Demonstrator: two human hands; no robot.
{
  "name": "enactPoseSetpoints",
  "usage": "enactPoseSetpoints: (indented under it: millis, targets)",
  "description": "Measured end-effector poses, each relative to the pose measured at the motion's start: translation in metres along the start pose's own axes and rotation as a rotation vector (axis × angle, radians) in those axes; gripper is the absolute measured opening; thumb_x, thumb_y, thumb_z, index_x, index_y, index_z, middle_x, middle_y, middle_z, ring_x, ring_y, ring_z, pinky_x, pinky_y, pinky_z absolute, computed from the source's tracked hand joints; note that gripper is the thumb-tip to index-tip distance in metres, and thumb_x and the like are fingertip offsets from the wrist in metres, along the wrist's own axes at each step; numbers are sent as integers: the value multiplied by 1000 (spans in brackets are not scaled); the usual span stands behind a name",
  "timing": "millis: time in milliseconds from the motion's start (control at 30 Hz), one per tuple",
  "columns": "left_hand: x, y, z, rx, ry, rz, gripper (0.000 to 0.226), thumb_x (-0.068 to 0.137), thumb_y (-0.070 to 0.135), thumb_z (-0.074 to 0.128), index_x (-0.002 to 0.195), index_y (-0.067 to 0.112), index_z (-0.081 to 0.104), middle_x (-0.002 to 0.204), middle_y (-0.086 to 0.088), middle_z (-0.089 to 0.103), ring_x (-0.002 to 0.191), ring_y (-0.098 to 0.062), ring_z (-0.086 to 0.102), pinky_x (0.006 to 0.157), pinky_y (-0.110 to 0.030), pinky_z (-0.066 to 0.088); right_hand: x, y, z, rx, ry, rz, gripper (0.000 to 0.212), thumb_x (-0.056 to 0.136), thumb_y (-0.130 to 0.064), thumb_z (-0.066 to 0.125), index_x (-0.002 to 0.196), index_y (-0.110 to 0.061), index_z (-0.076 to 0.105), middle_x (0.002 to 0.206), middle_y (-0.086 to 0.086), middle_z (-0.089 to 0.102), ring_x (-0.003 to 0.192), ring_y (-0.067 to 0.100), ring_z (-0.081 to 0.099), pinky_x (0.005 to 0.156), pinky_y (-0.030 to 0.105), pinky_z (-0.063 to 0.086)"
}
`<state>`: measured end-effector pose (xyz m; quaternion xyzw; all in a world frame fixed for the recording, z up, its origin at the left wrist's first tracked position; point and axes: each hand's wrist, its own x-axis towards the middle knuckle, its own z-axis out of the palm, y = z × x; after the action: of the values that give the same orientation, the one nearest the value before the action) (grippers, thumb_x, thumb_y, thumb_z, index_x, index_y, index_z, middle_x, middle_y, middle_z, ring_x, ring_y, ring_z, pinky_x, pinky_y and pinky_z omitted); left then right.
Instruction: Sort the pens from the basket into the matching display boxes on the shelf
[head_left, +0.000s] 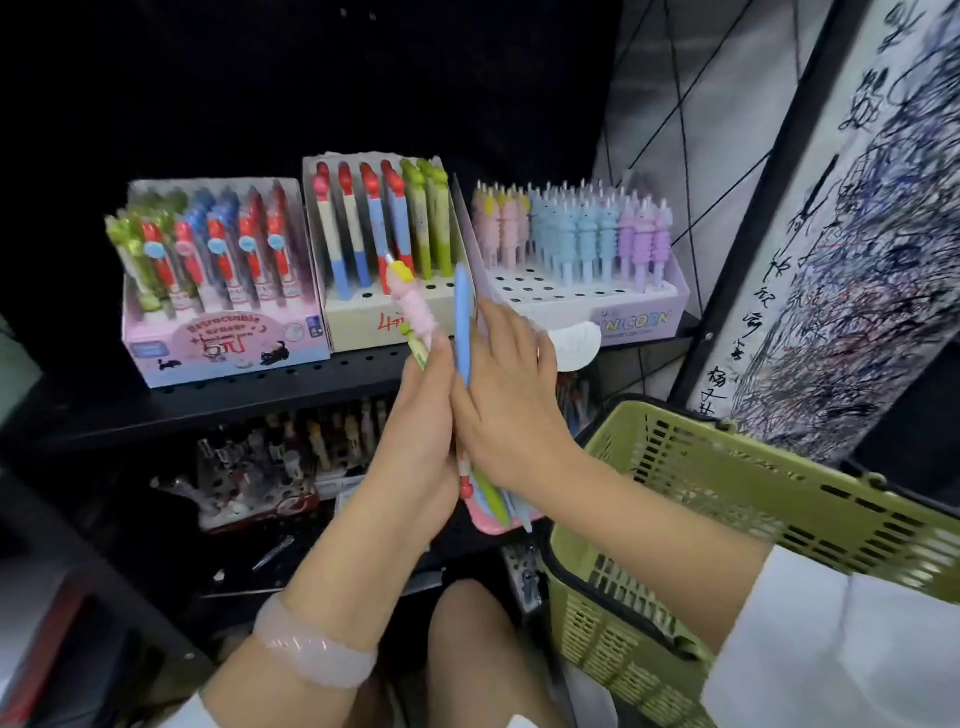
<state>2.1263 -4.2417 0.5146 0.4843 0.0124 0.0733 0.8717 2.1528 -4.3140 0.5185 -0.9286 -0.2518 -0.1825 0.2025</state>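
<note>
Both hands press a bunch of pens between them: left hand (422, 415) fingers curled round them, right hand (511, 410) fingers straight, flat against the blue pen (463, 322), near the shelf (249, 395); green basket (727, 525) right.

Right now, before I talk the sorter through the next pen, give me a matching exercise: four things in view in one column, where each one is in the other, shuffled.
Things:
1. pink ridged pen
2. unicorn box
3. green basket
4. eraser box

Places:
A. left end of the shelf
B. hanging on the person's right forearm
C. held in the left hand, tip up
D. right end of the shelf

Pairs: 1-C, 2-D, 3-B, 4-A
</note>
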Motion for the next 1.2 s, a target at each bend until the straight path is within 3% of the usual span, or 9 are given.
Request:
enactPoseSetpoints:
  millis: [200,367,500,633,767,900,1033,1100,1200]
  targets:
    - [10,15,-23,173,57,-37,58,92,57,28,139,25,40,124,6,53,104,-9,53,77,-25,47,12,-30,20,417,97,97,47,98,-40,30,140,-20,31,130,1,45,118,19,44,95,42,40]
    - [8,15,-29,45,134,63,32,94,46,41,109,25,60,78,13,69,80,1,66,66,-17,51,12,-41,30,647,329,-7,41,97,-31,37,138,-28,32,120,-9,40,104,0,43,83,10,38]
    - [13,19,-40,88,127,-5,35,99,38,33,114,15,55,79,9,59,57,4,61,48,-13,49,14,-45,34,568,431,-109,27,94,-23,40,109,-13,60,101,-1,53,92,14,54,77,23,44]
    - [16,22,-46,-23,204,-61,35,99,35,40,118,13,58,75,2,68,74,-9,68,58,-22,51,18,-38,29,390,300,-195,27,87,-7,44,104,-6,66,99,8,62,86,27,59,74,38,49]
    - [20,25,-55,2,271,-93,33,100,35,38,117,15,58,84,-1,65,80,-12,67,64,-25,51,24,-28,18,119,49,-427,39,83,3,54,120,-6,60,107,12,62,93,30,61,66,41,54]
    - [17,30,-58,95,240,-89,37,100,36,34,110,9,57,76,-11,56,64,-21,56,60,-35,51,39,-20,6,-149,4,-608,39,69,6,69,107,-3,63,85,13,61,73,30,60,44,37,48]
    - [13,36,-58,155,174,-25,34,98,39,37,100,10,55,67,-7,52,48,-16,47,41,-24,41,55,-8,-1,-275,17,-705,28,69,4,68,95,-5,64,81,12,59,70,28,58,43,30,37]
    - [12,41,-59,165,138,6,30,98,39,38,98,13,54,64,-4,52,46,-13,46,39,-23,39,63,-3,-1,-197,47,-634,20,76,5,63,93,-4,63,84,12,61,72,29,59,48,33,45]
    - [17,46,-71,264,190,61,24,98,37,37,97,16,50,72,-6,54,46,-10,47,40,-23,40,83,-3,3,185,144,-221,4,93,-16,54,93,-13,56,89,2,61,79,23,62,64,35,49]
